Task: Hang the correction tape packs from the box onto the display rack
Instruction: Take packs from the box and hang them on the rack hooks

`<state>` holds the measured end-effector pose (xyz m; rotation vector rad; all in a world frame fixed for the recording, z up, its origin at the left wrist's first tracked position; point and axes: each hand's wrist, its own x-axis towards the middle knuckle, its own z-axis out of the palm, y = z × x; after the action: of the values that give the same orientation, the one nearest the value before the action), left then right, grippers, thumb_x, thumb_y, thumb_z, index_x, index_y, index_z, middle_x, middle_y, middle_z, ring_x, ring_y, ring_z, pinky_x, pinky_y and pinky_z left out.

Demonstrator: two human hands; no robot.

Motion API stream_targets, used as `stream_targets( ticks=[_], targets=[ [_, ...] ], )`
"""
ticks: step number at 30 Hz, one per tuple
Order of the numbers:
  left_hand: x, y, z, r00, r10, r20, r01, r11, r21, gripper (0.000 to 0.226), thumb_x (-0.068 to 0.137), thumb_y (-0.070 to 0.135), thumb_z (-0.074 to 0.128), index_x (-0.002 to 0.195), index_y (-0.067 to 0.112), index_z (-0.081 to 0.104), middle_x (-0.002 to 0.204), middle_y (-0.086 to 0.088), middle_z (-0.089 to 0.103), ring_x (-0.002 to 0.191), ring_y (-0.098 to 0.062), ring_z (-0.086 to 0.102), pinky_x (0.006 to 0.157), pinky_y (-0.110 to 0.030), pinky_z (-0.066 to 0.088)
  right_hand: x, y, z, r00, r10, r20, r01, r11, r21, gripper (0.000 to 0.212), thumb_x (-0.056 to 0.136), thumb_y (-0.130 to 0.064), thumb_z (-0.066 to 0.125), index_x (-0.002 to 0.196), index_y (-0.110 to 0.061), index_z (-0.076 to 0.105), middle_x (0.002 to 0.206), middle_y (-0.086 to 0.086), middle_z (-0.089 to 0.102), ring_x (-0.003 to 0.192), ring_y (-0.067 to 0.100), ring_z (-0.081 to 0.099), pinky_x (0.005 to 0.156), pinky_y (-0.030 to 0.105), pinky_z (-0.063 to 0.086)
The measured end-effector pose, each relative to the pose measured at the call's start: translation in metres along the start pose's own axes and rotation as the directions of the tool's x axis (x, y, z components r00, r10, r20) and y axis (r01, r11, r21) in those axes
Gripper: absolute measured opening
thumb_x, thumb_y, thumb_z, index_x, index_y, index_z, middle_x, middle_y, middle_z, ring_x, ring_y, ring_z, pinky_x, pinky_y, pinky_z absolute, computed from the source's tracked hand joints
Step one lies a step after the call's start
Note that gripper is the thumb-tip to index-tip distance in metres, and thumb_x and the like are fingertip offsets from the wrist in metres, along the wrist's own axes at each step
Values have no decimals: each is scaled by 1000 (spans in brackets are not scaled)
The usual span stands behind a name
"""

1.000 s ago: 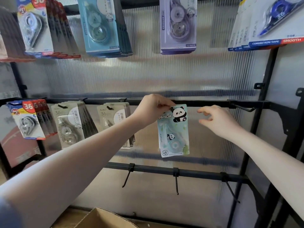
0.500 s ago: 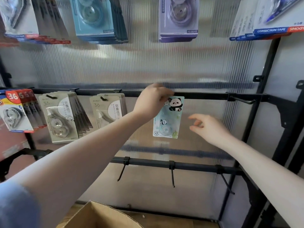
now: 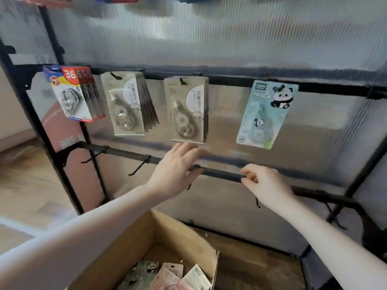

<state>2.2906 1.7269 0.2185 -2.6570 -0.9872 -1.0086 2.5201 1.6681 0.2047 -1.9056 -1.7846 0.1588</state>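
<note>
A light blue panda correction tape pack (image 3: pixel 266 115) hangs alone on a hook of the rack's middle black bar (image 3: pixel 230 81), tilted slightly. My left hand (image 3: pixel 176 170) is below it and to the left, fingers spread and holding nothing. My right hand (image 3: pixel 265 185) hovers in front of the lower bar (image 3: pixel 219 174), fingers loosely curled, empty. The open cardboard box (image 3: pixel 188 243) stands on the floor below, with several more packs (image 3: pixel 167 277) lying inside.
On the middle bar hang beige "36" packs (image 3: pixel 185 109), a thicker beige stack (image 3: pixel 125 103) and red-blue "36" packs (image 3: pixel 72 95). Bare hooks (image 3: pixel 139 168) stick out from the lower bar. Black rack posts stand left and right; wooden floor lies below.
My left hand let go of the panda pack, which now hangs on its hook. Both hands dropped toward the lower bar, and my view tilted down, showing the box.
</note>
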Motion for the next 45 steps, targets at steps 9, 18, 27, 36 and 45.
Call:
stream_targets(
  ticks=[9, 18, 27, 36, 45],
  targets=[
    [-170, -104, 46, 835, -409, 368, 357, 912, 204, 43, 84, 26, 64, 125, 17, 54, 123, -7, 53, 116, -29, 47, 97, -38, 39, -29, -8, 176, 934, -15, 358, 57, 992, -108, 25, 93, -22, 51, 116, -22, 60, 109, 1, 64, 101, 24, 57, 83, 32, 46],
    [-283, -148, 122, 487, -507, 711, 312, 861, 401, 47, 90, 40, 53, 128, 14, 43, 124, -7, 45, 117, -26, 42, 93, -39, 43, -59, -9, 316, 791, -6, 612, 201, 947, -250, 27, 96, -27, 42, 120, -21, 53, 117, 4, 56, 107, 26, 55, 83, 34, 47],
    [-334, -162, 224, 156, -423, 892, 337, 872, 355, 72, 86, 47, 57, 142, 13, 29, 143, -11, 33, 127, -31, 36, 96, -44, 42, -53, 18, 397, 628, 113, 770, 260, 902, -344, 32, 98, -30, 38, 124, -15, 49, 121, 9, 50, 114, 30, 50, 86, 39, 43],
    [-326, -183, 251, 4, -324, 946, 418, 860, 293, 106, 68, 62, 69, 148, 21, 14, 152, -7, 21, 134, -27, 28, 105, -40, 34, -38, 30, 444, 653, 32, 757, 310, 901, -305, 27, 96, -15, 38, 117, -8, 53, 117, 14, 52, 109, 33, 54, 78, 38, 45],
    [-342, -163, 221, -36, -402, 915, 519, 775, 360, 104, 61, 63, 73, 141, 17, 25, 141, -12, 26, 128, -31, 31, 100, -42, 35, -35, 11, 471, 657, -33, 753, 290, 933, -212, 31, 98, -25, 38, 120, -8, 51, 116, 13, 52, 110, 33, 52, 83, 38, 44]
  ],
)
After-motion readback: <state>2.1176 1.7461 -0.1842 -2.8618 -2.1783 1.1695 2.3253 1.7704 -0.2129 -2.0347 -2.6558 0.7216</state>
